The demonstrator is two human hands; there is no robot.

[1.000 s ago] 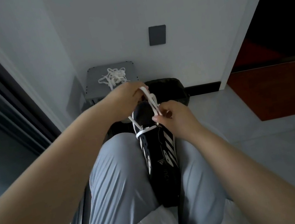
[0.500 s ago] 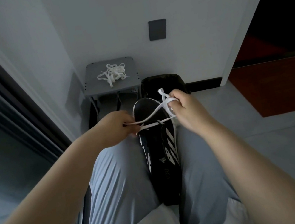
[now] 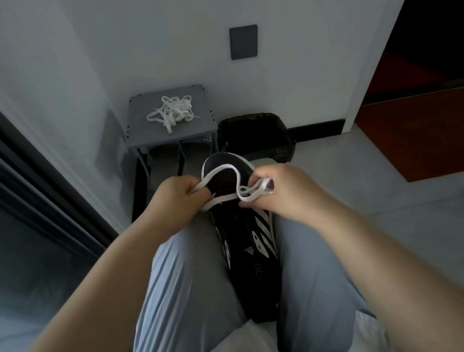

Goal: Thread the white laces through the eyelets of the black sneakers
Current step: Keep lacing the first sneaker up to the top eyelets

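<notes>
White lace (image 3: pixel 221 168) loops across the gap between left hand (image 3: pixel 177 199) and right hand (image 3: pixel 286 194) fingers; just beyond the fingertips a black bin (image 3: pixel 254 134) and grey stool (image 3: pixel 142 129) block the way; right of them, bare floor (image 3: pixel 377 165) lies open

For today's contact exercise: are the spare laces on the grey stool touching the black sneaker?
Apart. Head view: the spare laces lie on the stool, with bare stool top between them and the sneaker.
</notes>
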